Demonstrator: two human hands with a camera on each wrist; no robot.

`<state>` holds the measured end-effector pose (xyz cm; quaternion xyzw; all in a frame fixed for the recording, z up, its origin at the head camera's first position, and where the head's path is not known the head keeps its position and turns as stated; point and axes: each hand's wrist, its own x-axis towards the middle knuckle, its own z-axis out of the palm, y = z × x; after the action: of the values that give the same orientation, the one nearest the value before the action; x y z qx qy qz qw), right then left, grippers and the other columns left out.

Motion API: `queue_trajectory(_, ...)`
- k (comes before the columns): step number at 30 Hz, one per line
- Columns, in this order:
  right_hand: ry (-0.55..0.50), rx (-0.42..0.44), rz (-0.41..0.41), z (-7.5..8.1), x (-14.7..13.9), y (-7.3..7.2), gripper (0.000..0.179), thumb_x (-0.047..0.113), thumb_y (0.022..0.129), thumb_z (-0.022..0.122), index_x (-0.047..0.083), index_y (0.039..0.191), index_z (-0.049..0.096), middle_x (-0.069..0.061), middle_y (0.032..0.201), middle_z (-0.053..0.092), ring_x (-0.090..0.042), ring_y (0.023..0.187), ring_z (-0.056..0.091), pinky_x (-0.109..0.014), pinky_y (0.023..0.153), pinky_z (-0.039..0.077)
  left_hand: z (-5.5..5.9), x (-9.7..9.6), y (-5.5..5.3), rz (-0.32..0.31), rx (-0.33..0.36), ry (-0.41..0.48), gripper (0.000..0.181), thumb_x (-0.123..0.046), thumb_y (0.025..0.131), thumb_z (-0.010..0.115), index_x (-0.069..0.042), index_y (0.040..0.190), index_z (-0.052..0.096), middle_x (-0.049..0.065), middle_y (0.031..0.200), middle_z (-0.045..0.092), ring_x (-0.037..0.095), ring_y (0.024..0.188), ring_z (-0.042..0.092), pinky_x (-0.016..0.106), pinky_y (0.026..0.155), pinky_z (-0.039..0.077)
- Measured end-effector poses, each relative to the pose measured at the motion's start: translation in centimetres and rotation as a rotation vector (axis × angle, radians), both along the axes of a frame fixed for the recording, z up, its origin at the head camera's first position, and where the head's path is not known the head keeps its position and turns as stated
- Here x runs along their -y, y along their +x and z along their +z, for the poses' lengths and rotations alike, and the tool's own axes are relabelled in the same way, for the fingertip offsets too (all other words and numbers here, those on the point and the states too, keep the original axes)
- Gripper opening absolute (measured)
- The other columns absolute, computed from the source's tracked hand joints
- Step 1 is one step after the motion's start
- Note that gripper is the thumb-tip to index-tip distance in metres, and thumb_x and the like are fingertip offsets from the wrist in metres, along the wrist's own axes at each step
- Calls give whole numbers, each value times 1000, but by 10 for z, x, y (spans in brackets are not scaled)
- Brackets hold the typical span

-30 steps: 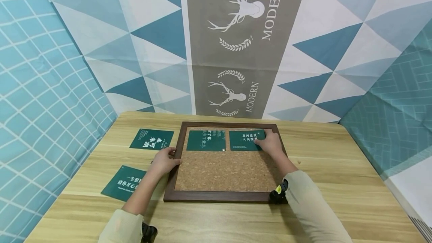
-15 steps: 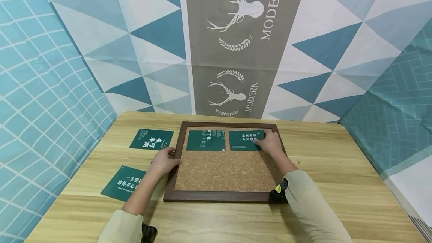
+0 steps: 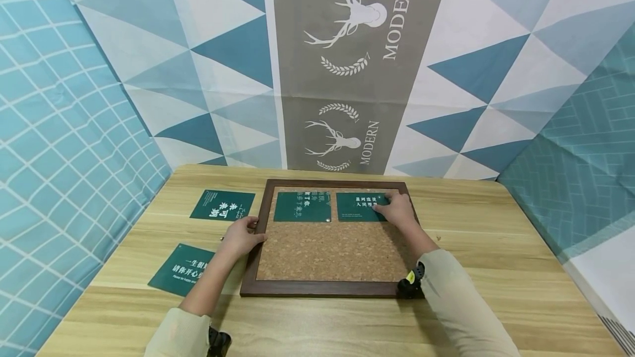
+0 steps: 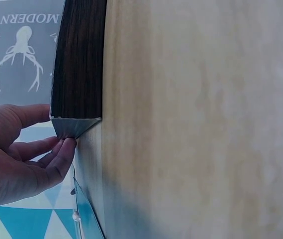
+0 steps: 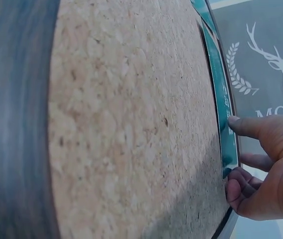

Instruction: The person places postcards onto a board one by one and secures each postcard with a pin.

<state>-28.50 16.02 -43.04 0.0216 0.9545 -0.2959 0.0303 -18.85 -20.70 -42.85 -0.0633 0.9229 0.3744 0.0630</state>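
Note:
A cork board (image 3: pixel 322 252) in a dark brown frame lies on the wooden table. My left hand (image 3: pixel 241 237) grips the frame's left side; in the left wrist view its thumb and fingers (image 4: pixel 61 157) hold the frame's edge (image 4: pixel 79 59). Along the top of the cork lie two green cards with white lettering. My right hand (image 3: pixel 399 210) pinches the right end of the right-hand card (image 3: pixel 351 211), covering its corner. Thumb and curled fingers meet around that end in the right wrist view. The left-hand card (image 3: pixel 292 214) has a small shiny pin (image 3: pixel 328 220) at its lower right corner.
Left of the board, an upper green card (image 3: pixel 213 203) and a lower green card (image 3: pixel 171 271) lie on the table (image 3: pixel 317 329). My left forearm partly covers the lower one. A tiny object (image 3: pixel 439 238) lies right of the board. A patterned backdrop (image 3: pixel 337 87) stands behind the table.

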Motion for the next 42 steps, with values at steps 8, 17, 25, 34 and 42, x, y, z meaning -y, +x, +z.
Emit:
queue_trajectory(8,-47,-15,24,3,-5,1,49,24,92,57,-7,129,50,-29,127,52,-41,117,50,-51,93,46,1,0,-1,-7,1,8,60,-19,86,65,9,134,42,27,127,53,41,115,52,49,89,48)
queue_trajectory(17,-90,-20,40,8,-11,5,45,23,94,55,-4,130,50,-26,122,55,-37,107,56,-45,79,50,0,-1,-1,2,6,4,59,-20,87,65,7,135,43,27,128,52,41,116,51,50,90,47)
queue_trajectory(25,-120,-21,33,16,-24,11,43,26,96,50,-2,128,53,-27,122,54,-36,100,58,-42,73,51,-1,-1,-1,1,4,-1,59,-20,87,64,7,135,42,27,130,51,41,118,51,51,91,47)
queue_trajectory(34,-102,-44,34,20,-46,16,40,26,96,51,-2,125,55,-26,122,56,-39,107,56,-46,81,51,0,-1,0,-6,-3,-11,59,-19,87,64,8,135,42,28,128,52,41,116,52,50,90,48)
queue_trajectory(42,-104,-19,25,24,-67,23,43,26,96,50,-2,128,52,-28,120,55,-37,99,58,-41,72,51,2,-2,2,-13,-7,-12,58,-19,87,65,8,134,43,28,127,52,41,115,52,49,89,48)
